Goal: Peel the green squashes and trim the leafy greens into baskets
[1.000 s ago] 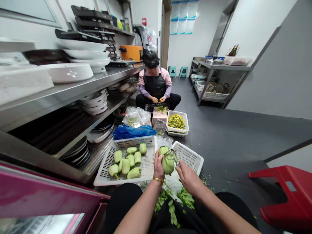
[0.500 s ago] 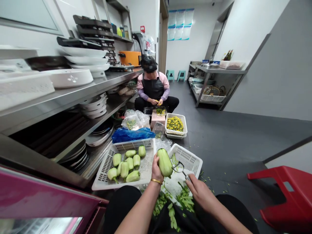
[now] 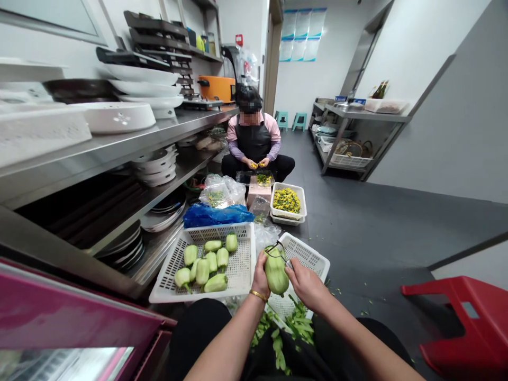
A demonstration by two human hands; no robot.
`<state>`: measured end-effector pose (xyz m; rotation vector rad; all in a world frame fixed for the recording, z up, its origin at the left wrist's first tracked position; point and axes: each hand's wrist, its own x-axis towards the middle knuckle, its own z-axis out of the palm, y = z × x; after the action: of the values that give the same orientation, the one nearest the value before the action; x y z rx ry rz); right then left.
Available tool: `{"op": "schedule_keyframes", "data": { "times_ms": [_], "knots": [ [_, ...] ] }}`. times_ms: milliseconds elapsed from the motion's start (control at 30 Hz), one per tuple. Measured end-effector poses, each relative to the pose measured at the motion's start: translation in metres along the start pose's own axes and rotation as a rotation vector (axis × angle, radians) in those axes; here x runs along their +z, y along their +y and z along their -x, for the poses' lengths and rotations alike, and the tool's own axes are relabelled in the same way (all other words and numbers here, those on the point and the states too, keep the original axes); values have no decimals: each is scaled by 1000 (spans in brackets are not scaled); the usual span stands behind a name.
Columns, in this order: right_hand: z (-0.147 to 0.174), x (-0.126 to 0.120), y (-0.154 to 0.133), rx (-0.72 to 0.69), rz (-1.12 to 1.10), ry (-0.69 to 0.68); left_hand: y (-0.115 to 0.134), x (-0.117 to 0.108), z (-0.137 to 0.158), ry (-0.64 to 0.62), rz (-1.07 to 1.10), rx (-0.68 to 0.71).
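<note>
A pale green, squash-like vegetable [image 3: 277, 275] is gripped from its left side by my left hand [image 3: 261, 278], closed around it. My right hand [image 3: 307, 283] is wrapped round the handle of a peeler [image 3: 281, 248], whose head lies across the upper end of the vegetable. Beneath both hands stands a white perforated basket [image 3: 317, 262], partly hidden by them. Green peelings [image 3: 299, 321] are heaped at its near end and on my lap. On the left, several more pale green vegetables [image 3: 202, 271] lie in a wide white basket [image 3: 164, 288].
Ahead, a person [image 3: 253, 137] squats, handling yellow pieces beside a basket of yellow-green pieces [image 3: 286, 201]. Steel shelving [image 3: 119, 151] with dishes lines the left. A blue plastic bag [image 3: 218, 215] lies behind the wide basket. A red stool [image 3: 472, 317] stands right.
My right hand has moved left and up, bringing the peeler from beside the vegetable's lower end to its upper end. The vegetable now stands more upright in my left hand.
</note>
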<state>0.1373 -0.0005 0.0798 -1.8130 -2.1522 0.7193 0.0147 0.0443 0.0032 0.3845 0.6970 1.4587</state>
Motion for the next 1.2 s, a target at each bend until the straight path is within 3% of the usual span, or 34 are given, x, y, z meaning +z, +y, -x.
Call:
{"op": "schedule_keyframes", "data": {
  "times_ms": [100,200,333,433,567,733,867,1000,1100,1200],
  "knots": [
    [4,7,1,19,8,-26,-3,-1,-2,37,-35,74],
    [28,31,17,15,-63,-54,-4,-7,-8,144,-48,92],
    [81,61,56,19,-202,-151,3,-10,-14,249,57,-33],
    [104,63,80,7,-327,-203,12,-9,-13,216,184,-145],
    [94,48,85,20,-395,-113,13,-13,-8,125,170,-264],
    [53,25,64,3,-359,21,3,-22,0,-50,52,-434],
    [20,9,44,-31,-323,64,3,-21,6,-176,-28,-335],
    [-4,2,31,-14,-293,94,6,-14,8,-206,-132,-197],
    [-6,10,26,-14,-295,95,7,-10,7,-196,-234,-40],
    [13,26,28,-1,-322,70,6,-9,4,-143,-274,56]
  ]
}}
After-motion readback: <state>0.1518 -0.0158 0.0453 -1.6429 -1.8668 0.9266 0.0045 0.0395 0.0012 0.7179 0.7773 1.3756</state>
